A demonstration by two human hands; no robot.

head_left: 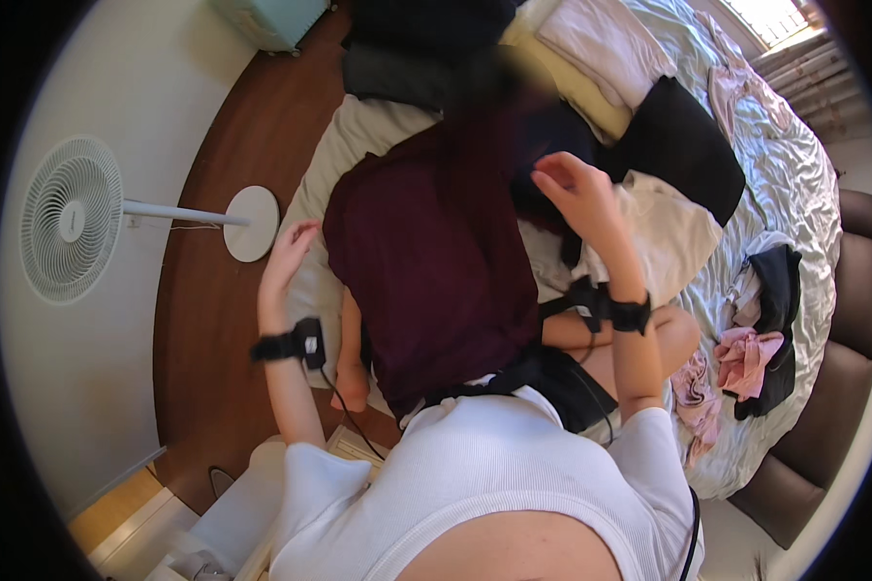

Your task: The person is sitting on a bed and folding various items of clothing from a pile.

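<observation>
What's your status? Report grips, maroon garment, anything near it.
Left grip open, beside maroon garment. Right grip raised, half-open, nothing visibly held. Garment spread out. Black cloth, cream cloth off its right side.

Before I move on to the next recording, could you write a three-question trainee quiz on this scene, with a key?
1. True or false: the white fan stands on the person's left.
2. What colour is the large cloth spread over the person's lap? (a) mint green, (b) dark maroon, (c) bright orange
3. Which of the person's hands is nearer the fan?

Key: 1. True. 2. b. 3. The left hand.
</observation>
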